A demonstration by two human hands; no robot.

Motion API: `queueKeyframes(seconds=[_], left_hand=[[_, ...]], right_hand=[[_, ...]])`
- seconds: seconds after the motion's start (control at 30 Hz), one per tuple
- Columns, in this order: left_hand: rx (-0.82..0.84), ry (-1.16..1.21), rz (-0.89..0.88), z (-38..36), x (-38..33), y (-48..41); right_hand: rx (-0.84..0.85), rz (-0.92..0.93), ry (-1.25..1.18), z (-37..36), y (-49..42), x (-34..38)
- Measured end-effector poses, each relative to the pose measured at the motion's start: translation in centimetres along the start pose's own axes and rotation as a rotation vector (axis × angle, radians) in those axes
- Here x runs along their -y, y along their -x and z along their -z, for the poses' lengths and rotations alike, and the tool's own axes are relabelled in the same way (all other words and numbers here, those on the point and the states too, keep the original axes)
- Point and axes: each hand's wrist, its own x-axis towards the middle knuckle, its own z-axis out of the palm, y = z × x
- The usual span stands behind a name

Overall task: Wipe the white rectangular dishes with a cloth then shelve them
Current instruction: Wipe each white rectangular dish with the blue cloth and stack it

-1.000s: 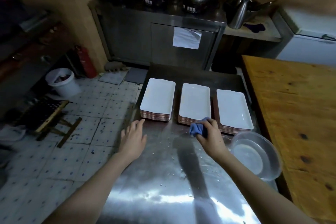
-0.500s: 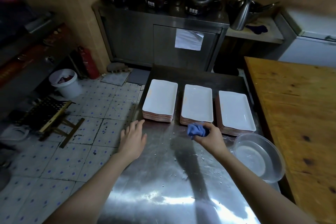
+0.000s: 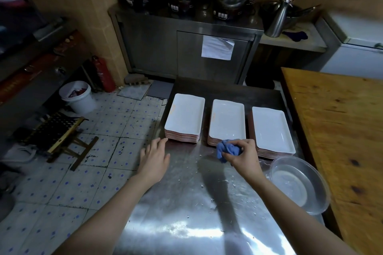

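- The three stacks of white dishes stand side by side across the far half of the steel table [image 3: 186,203]: the left stack [image 3: 185,116] at the table's left edge, the middle stack [image 3: 227,120] beside it, and the right stack [image 3: 271,128] towards the right edge
- The right hand [image 3: 244,157] pinches a wadded blue cloth [image 3: 227,149] between thumb and fingers, right at the near end of the middle stack; no dish looks lifted or shelved yet
- The left hand [image 3: 154,159] is released, with fingers straight and spread, by the table's left edge just short of the left stack's near corner; whether it touches the steel I cannot tell
- Risk: the left stack sits hard against the left edge above the tiled floor [image 3: 83,182], so a sideways nudge from that hand could send dishes over
- Risk: water drops dot the table, and wet glazed dishes are likely to be slick; lifting the top one single-handed may let it slide, or drag the dish under it
- Risk: the cloth is bunched tight, so a wipe may cover little and leave streaks unless it is spread
- Risk: the clear bowl [image 3: 298,182] sits at the right edge just near of the right stack, close under the right forearm; a swing of the arm could tip or shove it, and it seems to hold a little water
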Motion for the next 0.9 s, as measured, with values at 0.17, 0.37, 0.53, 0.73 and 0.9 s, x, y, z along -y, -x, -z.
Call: queueKeyframes(seconds=[0.17,0.37,0.53,0.73,0.9], left_hand=[[0.017,0.019,-0.005,-0.3,0.0,-0.8],[0.023,0.045,-0.018,-0.7,-0.4,-1.9],[0.025,0.033,-0.023,-1.1,-0.7,-3.1],[0.017,0.049,-0.028,-1.7,-0.4,-5.0],[0.032,0.016,-0.001,-2.0,0.0,-7.0]], right_hand=[[0.155,0.000,0.095,0.6,-1.1,-0.6],[0.250,-0.025,0.031,0.0,-1.9,-1.2],[0.192,-0.001,-0.033,-0.6,-2.5,-1.0],[0.142,0.042,-0.023,-1.1,-4.4,-1.5],[0.117,0.076,-0.003,-1.3,-5.6,-0.8]])
